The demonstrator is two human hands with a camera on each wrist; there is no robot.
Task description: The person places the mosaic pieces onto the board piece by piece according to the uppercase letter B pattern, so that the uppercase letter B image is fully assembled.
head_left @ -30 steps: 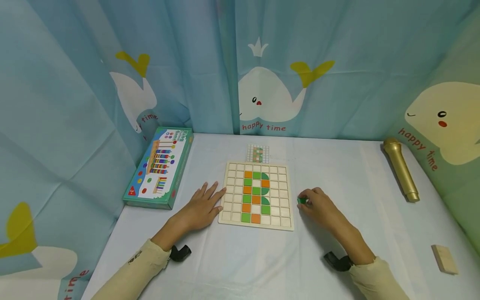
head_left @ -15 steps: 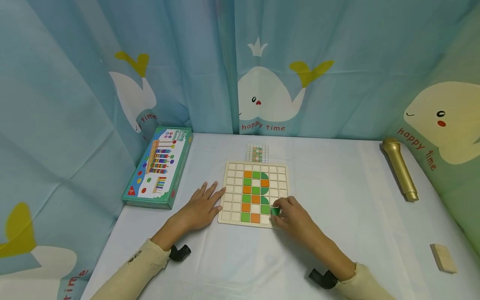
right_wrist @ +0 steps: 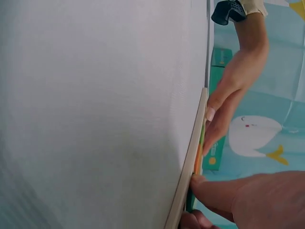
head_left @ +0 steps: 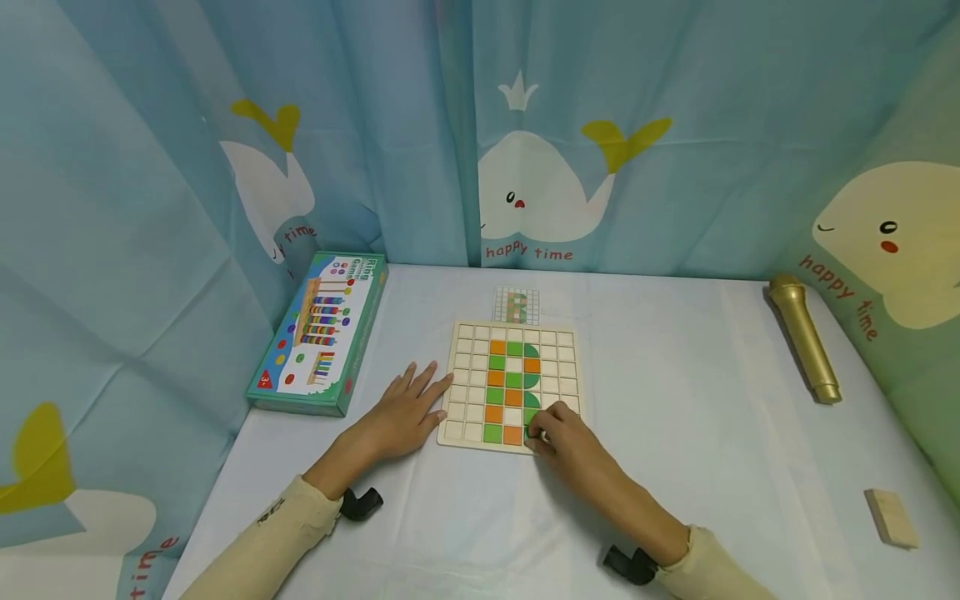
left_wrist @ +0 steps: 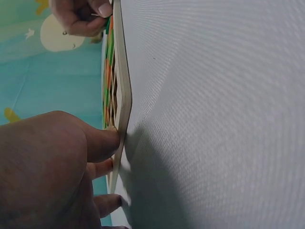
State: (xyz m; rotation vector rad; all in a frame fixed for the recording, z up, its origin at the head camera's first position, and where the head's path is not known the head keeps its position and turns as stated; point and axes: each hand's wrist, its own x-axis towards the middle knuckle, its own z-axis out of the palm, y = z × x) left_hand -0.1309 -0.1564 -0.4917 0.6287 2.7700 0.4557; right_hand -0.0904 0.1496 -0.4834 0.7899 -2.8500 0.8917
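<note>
A wooden grid board [head_left: 462, 396] lies on the white table, its middle filled with orange, light green and dark green tiles. Along its left edge my left hand [head_left: 400, 421] rests with fingers spread; in the left wrist view the thumb touches the rim. My right hand [head_left: 573, 442] pinches a dark green tile [right_wrist: 190, 200] between thumb and fingers at the lower right of the coloured pattern. Most of that tile is hidden by the fingers, so its shape and how far it sits in its cell cannot be told.
Behind the board lies a small pattern card [head_left: 517, 307]. A green game box [head_left: 318, 333] stands at the left, a gold microphone [head_left: 805, 340] at the back right. A wooden block [head_left: 891, 518] lies near the right edge. Blue curtains [head_left: 420, 167] enclose the table.
My right hand has moved left from beside the board onto its lower right part, carrying the dark green tile. The left hand has stayed on the left edge.
</note>
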